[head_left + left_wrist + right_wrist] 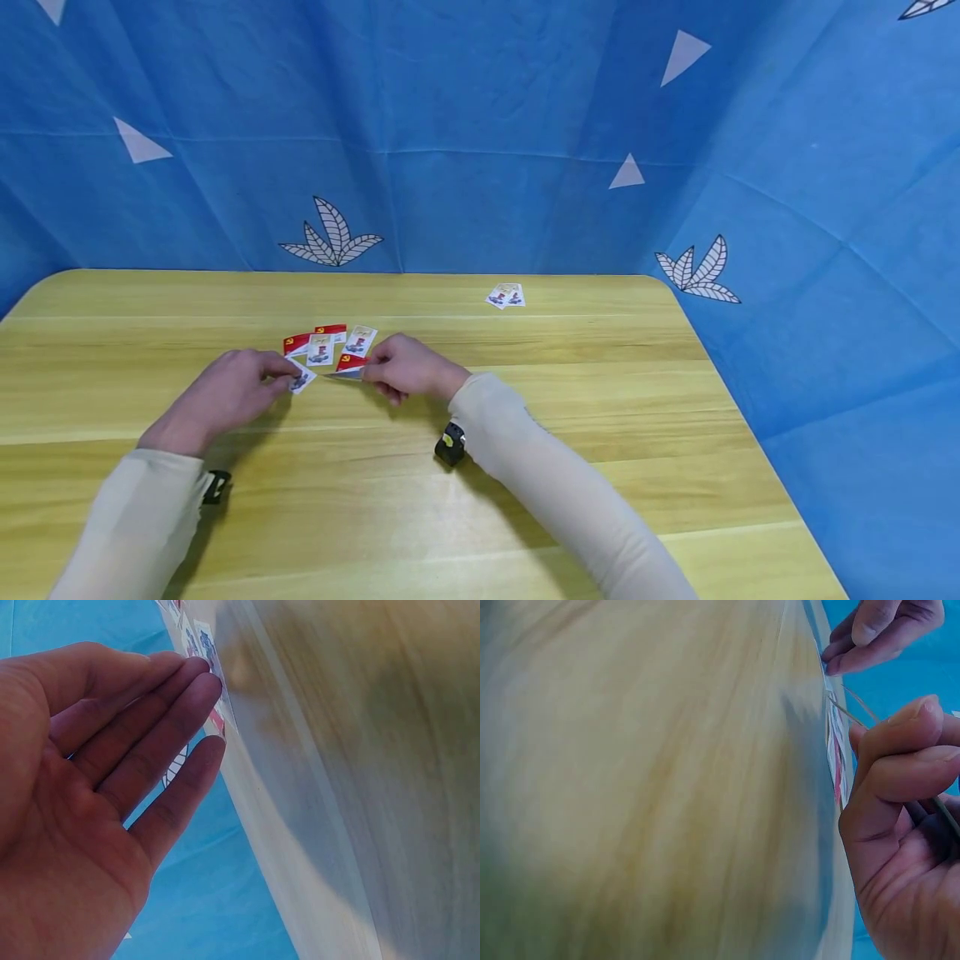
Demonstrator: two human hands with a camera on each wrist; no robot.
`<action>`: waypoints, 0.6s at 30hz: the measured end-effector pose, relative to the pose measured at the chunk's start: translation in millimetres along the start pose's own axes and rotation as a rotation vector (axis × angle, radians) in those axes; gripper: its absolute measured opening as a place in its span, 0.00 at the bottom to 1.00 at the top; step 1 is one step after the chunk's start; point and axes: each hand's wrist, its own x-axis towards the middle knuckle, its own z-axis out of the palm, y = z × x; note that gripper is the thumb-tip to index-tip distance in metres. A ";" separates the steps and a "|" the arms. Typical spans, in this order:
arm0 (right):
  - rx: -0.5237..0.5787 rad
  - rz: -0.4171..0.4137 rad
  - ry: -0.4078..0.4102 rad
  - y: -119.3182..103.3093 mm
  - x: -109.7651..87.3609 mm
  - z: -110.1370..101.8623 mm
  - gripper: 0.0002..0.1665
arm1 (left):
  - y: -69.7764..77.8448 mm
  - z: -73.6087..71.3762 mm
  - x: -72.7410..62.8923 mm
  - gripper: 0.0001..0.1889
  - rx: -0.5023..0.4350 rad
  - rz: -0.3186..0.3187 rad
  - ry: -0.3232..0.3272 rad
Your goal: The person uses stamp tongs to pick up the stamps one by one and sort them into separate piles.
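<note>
On the wooden table lies a loose group of small stamps: white pictured ones (pixel 321 350) and red ones with a yellow emblem (pixel 297 342). My left hand (pixel 243 385) touches the nearest white stamp (pixel 303 377) with its fingertips. Its fingers look mostly straight in the left wrist view. My right hand (pixel 408 367) pinches what look like thin tweezers (pixel 847 712), with two narrow prongs pointing left, low beside the group. Whether the tips touch a stamp is hard to tell. The fingers partly hide the tweezers and the stamps behind them.
Two more white stamps (pixel 506 295) overlap near the back edge of the wooden table (pixel 600 400). A blue patterned cloth (pixel 480 133) hangs behind and to the right of it. Dark wrist cameras (pixel 450 444) sit under both sleeves.
</note>
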 end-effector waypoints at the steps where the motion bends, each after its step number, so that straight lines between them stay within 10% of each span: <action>1: 0.002 -0.002 -0.001 0.2 0.2 0.2 0.17 | 0.1 0.1 -0.1 0.15 -0.001 0.000 0.001; 18: 0.065 0.027 -0.004 1.0 8.4 5.1 0.13 | 0.6 -0.9 -0.7 0.16 0.004 0.004 0.002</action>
